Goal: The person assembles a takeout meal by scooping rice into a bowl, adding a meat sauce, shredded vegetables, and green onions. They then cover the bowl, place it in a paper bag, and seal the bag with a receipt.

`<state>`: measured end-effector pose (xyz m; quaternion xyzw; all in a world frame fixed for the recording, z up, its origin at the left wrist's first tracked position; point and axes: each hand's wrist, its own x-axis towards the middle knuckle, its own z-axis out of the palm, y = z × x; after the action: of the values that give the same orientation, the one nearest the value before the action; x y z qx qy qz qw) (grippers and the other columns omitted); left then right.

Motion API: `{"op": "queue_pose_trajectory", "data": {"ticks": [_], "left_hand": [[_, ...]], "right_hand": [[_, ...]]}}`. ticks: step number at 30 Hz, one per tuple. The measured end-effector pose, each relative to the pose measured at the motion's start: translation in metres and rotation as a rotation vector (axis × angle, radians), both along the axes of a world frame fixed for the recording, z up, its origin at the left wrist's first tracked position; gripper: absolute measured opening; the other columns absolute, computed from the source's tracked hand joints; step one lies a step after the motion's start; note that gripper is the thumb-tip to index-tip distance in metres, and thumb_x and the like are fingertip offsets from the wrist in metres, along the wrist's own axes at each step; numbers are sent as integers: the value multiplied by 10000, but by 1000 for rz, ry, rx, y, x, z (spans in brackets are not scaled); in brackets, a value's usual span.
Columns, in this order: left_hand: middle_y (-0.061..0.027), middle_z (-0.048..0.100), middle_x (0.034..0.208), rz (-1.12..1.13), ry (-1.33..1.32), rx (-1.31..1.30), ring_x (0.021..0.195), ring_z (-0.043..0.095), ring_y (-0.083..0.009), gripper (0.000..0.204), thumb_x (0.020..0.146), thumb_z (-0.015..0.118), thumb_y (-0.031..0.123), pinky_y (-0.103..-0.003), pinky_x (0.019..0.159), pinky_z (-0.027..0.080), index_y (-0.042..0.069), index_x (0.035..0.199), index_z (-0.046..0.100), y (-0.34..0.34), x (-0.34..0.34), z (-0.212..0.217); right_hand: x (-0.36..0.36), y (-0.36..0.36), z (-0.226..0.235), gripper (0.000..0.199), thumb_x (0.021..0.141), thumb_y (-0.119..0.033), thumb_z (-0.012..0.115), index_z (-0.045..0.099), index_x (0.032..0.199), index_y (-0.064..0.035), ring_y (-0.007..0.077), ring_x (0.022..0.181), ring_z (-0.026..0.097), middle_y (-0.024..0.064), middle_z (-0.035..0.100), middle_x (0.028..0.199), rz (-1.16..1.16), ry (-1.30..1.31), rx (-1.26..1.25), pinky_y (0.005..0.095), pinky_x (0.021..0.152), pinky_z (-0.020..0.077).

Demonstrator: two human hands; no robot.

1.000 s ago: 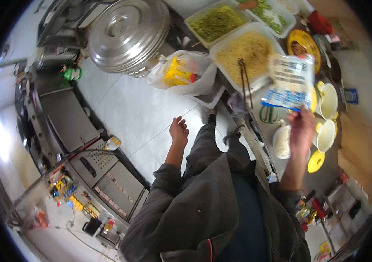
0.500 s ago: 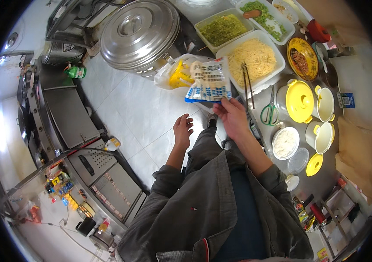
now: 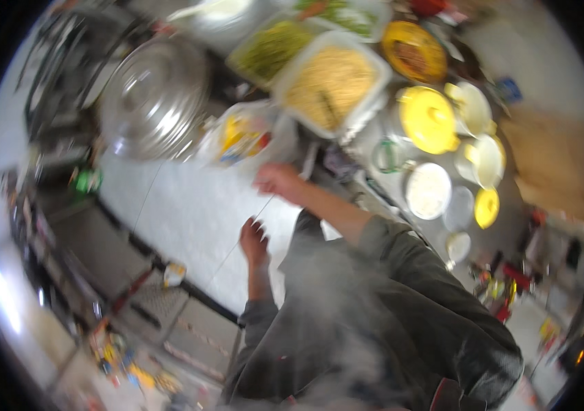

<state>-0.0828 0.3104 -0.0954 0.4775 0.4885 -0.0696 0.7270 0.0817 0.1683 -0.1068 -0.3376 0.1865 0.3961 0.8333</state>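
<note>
Right hand (image 3: pixel 280 182) first: I have it stretched forward over the white counter (image 3: pixel 189 212), close beside the clear plastic bag with yellow packets inside (image 3: pixel 245 137). It looks loosely curled with nothing I can make out in it, but the frame is smeared, so I cannot tell whether it is closed. My left hand (image 3: pixel 253 240) hangs lower over the bare counter, fingers bent inward, holding nothing that I can see.

The bag slumps against the foot of the big steel pot lid (image 3: pixel 155 96), probably parked there to stay within reach. Beyond my right hand sits a pale tub of noodles (image 3: pixel 333 85), with a tub of green vegetables (image 3: pixel 271 48) just beside it on the left. Further right, a yellow lidded pot (image 3: pixel 429 120), a white bowl (image 3: pixel 429 190) and small yellow dishes (image 3: pixel 487 207) crowd together, which I judge keeps toppings handy. Steam blurs my dark sleeve.
</note>
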Motion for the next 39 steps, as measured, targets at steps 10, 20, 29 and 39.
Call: {"op": "queue_pose_trajectory", "data": {"ticks": [10, 20, 29, 39], "left_hand": [[5, 637, 860, -277, -428, 252, 768, 546, -76, 309, 1056, 474, 330, -235, 686, 410, 77, 1139, 632, -28, 157, 127], [-77, 685, 1077, -873, -847, 536, 874, 576, -145, 352, 1010, 436, 156, -277, 790, 436, -4, 1247, 639, -78, 217, 279], [-85, 683, 910, -1055, -837, 388, 859, 593, -142, 483, 762, 346, -128, -261, 824, 462, -55, 1089, 694, -128, 230, 324], [-153, 687, 877, -1659, -1397, 435, 794, 657, -217, 288, 830, 473, -52, -300, 724, 501, -37, 1039, 670, -202, 238, 381]], "right_hand": [[11, -235, 168, 223, 1004, -206, 589, 677, 970, -4, 111, 728, 605, 45, 668, 869, -110, -495, -812, 277, 683, 534], [116, -479, 140, 284, 889, -169, 652, 677, 1106, 14, 396, 902, 695, 230, 712, 974, 47, -741, -2028, 401, 782, 538], [112, -479, 142, 384, 853, -200, 682, 649, 1194, -27, 360, 936, 697, 178, 727, 1002, -3, -895, -1923, 422, 833, 544], [-33, -303, 92, 148, 887, -88, 597, 631, 992, 10, 364, 886, 686, 247, 686, 952, 74, -881, -1425, 455, 741, 546]]}}
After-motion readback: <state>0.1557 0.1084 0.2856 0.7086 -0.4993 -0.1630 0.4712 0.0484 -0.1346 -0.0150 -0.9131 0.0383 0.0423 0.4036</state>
